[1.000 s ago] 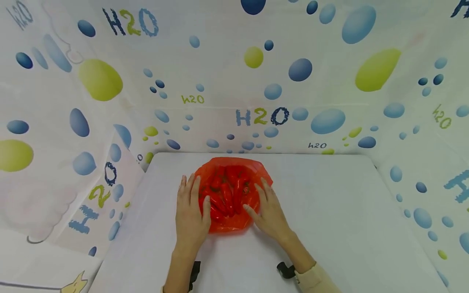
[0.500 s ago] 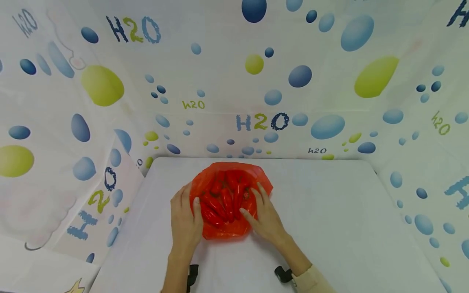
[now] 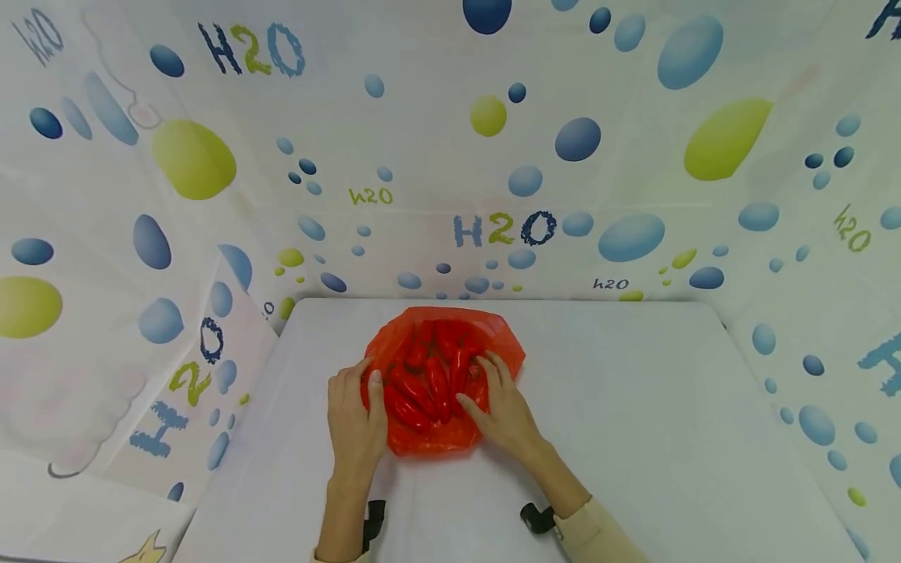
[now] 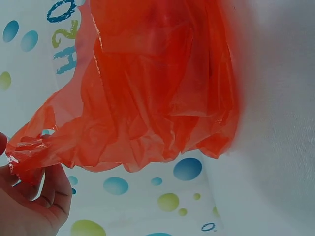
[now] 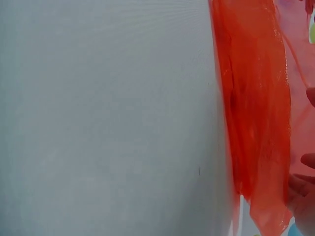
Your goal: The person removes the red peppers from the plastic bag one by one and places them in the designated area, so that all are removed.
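A: so where's the red bag (image 3: 439,442)?
B: on the white table (image 3: 647,422), mouth open, red peppers (image 3: 438,385) sitting inside. Left hand (image 3: 355,418) has the left edge pinched, plastic bunched up in its fingers.
A: and the right hand (image 3: 508,413)?
B: touching the bag's right side, honestly can't tell if it's gripping.

Red bag (image 4: 142,93) runs off the left wrist view at twelve, left hand (image 4: 35,209) clipped at eight; right wrist view, right hand (image 5: 303,201) cropped at four o'clock!
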A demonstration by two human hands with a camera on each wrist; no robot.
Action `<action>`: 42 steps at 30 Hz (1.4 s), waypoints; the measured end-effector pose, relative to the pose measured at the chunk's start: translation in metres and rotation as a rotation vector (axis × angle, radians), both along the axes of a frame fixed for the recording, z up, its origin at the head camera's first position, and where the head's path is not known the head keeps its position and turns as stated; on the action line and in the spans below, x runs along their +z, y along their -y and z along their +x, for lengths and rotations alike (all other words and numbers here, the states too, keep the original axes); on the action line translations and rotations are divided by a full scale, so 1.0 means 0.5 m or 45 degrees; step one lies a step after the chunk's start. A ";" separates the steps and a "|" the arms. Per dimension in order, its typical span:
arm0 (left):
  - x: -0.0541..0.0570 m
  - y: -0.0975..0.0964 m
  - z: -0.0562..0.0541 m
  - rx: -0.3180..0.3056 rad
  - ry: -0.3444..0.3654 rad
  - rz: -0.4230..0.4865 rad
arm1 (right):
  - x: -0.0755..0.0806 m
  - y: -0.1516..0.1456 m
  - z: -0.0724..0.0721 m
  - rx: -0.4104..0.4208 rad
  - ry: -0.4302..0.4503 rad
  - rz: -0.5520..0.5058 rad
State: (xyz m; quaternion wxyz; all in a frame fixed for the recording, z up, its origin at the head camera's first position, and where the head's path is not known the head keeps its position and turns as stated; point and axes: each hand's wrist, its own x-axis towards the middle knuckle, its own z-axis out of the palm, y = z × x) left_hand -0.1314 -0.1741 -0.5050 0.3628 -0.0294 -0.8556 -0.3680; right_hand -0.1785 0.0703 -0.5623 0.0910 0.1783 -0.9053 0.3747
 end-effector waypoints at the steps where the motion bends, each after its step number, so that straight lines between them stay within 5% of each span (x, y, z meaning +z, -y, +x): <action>1: -0.002 0.000 -0.001 -0.001 -0.006 0.013 | -0.001 0.001 0.000 0.002 0.008 -0.011; 27: -0.037 -0.013 -0.006 -0.001 -0.023 0.078 | -0.034 0.037 -0.017 -0.073 0.167 -0.148; 42: -0.043 -0.024 -0.011 -0.030 -0.170 0.123 | -0.027 0.045 -0.033 -0.140 0.219 -0.206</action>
